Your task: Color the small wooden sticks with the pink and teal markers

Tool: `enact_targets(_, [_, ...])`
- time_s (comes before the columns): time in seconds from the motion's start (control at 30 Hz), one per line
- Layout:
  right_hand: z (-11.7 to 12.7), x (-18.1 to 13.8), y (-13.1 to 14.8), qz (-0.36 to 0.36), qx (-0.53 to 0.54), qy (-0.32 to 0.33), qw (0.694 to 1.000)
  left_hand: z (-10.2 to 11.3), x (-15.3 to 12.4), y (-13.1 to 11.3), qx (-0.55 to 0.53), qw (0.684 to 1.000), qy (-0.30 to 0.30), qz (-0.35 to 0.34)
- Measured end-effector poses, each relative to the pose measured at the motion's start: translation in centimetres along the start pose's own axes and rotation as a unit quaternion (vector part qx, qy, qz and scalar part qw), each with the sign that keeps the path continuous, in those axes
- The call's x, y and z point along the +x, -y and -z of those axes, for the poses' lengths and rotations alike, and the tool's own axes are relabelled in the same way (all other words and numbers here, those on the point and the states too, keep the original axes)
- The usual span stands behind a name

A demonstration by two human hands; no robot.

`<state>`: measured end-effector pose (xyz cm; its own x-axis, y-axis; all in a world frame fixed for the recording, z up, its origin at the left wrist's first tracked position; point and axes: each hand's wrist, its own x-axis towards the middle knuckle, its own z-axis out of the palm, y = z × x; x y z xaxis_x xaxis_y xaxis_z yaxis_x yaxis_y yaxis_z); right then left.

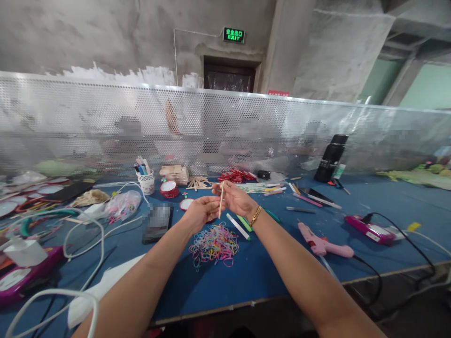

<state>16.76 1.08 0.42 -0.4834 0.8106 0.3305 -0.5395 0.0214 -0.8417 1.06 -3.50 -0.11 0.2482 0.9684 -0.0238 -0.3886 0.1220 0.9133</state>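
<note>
A pale wooden craft stick stands nearly upright between my two hands, above the blue table. My right hand, with a gold bracelet at the wrist, is closed on its upper part. The fingers of my left hand are closed at its side, lower down. Below my hands lies a loose heap of coloured small rubber bands. A white marker with a green end rests beside the heap, close to my right wrist.
A pink glue gun and a purple power strip lie at right, with cables. A black bottle stands behind them. At left are a phone, a pen cup and white cables. Craft sticks lie near the mesh partition.
</note>
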Motion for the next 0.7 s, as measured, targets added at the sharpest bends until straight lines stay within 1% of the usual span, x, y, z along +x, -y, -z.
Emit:
enact_targets(0.1, [-0.17, -0.16, -0.14, -0.013, 0.001, 0.016, 1.0, -0.36, -0.35, -0.34, 0.002, 1.0, -0.008, 0.023])
enact_targets(0.17, [-0.24, -0.28, -0.2, -0.025, 0.001, 0.025, 0.999, -0.63, -0.67, -0.67, -0.018, 0.998, 0.019, 0.065])
enact_targets(0.23, [-0.25, -0.36, -0.24, -0.032, 0.001, 0.025, 0.999, -0.81, -0.9, -0.91, -0.039, 0.994, 0.058, 0.088])
enact_targets(0.3, [-0.21, -0.35, -0.29, -0.029, -0.003, 0.02, 0.999, -0.86, -0.96, -0.92, -0.04, 0.994, 0.07, 0.071])
enact_targets(0.33, [-0.18, -0.3, -0.32, -0.024, -0.011, 0.016, 1.0, -0.86, -0.92, -0.85, -0.031, 0.996, 0.06, 0.051])
enact_targets(0.4, [-0.12, -0.16, -0.38, -0.011, -0.04, 0.001, 0.999, -0.81, -0.76, -0.65, -0.008, 1.0, 0.02, 0.016])
enact_targets(0.47, [-0.07, 0.02, -0.46, 0.005, -0.071, -0.02, 0.997, -0.76, -0.59, -0.47, 0.011, 1.0, -0.014, -0.004])
enact_targets(0.57, [-0.05, 0.25, -0.61, 0.044, -0.124, -0.052, 0.99, -0.76, -0.47, -0.32, 0.029, 0.999, -0.041, -0.015])
enact_targets(0.63, [-0.14, 0.29, -0.74, 0.085, -0.197, -0.076, 0.974, -0.85, -0.46, -0.22, 0.046, 0.998, -0.039, -0.021])
enact_targets(0.7, [-0.35, 0.23, -0.83, 0.128, -0.292, -0.098, 0.943, -1.04, -0.43, -0.03, 0.064, 0.997, -0.033, -0.031])
